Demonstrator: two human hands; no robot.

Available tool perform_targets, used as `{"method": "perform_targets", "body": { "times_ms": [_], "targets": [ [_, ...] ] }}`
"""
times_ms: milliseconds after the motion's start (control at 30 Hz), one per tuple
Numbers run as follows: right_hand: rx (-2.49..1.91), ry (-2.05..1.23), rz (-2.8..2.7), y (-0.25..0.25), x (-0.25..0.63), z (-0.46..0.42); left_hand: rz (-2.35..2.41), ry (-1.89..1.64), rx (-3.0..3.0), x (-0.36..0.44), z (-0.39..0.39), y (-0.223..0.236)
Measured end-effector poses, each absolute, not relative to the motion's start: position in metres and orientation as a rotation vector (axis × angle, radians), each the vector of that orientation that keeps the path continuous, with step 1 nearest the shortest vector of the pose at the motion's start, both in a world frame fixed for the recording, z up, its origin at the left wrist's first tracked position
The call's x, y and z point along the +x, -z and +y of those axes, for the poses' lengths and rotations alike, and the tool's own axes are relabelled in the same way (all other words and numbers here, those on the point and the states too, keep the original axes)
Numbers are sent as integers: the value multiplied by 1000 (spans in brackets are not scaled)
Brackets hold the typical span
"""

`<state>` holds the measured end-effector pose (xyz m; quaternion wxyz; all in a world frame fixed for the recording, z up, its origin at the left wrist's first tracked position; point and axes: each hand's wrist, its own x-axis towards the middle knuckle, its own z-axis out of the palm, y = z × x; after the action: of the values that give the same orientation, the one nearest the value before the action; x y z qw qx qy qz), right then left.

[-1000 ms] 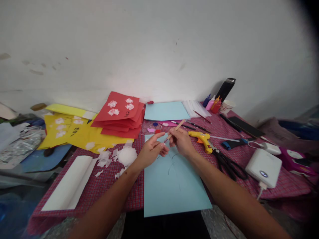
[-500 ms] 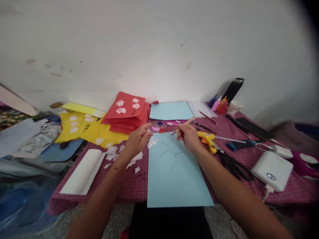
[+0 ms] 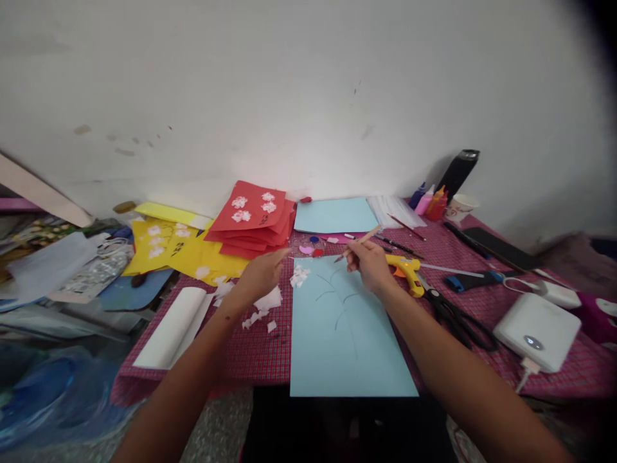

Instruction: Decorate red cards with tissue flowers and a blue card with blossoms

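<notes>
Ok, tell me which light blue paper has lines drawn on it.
The near sheet, below the brush: dark strokes mark it, while the light blue paper by the wall shows none.

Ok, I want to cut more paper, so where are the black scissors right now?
In the head view, the black scissors lie to the right of the light-blue sheet, between the yellow glue gun and the white box.

Black flask (silvery top): we see it near a paper cup.
White box: a cable attached.
</notes>
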<state>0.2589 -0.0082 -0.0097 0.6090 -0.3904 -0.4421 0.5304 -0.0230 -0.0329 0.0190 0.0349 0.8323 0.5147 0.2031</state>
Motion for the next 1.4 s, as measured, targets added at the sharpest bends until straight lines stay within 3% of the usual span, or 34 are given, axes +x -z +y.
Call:
{"method": "perform_targets", "body": {
  "times_ms": [400, 533, 833, 1400],
  "targets": [
    [-898, -1263, -1145, 18, 249, -16, 1690, -477, 2499, -68, -97, -13],
    [-923, -1237, -1154, 18, 250, -16, 1685, -522, 2560, -60, -93, -10],
    [-940, -1234, -1146, 17, 251, -15, 1654, -264, 2632, -58, -81, -5],
    [-947, -1186, -1178, 17, 253, -15, 1882, -279, 2418, -50, -82, -20]
  ]
}}
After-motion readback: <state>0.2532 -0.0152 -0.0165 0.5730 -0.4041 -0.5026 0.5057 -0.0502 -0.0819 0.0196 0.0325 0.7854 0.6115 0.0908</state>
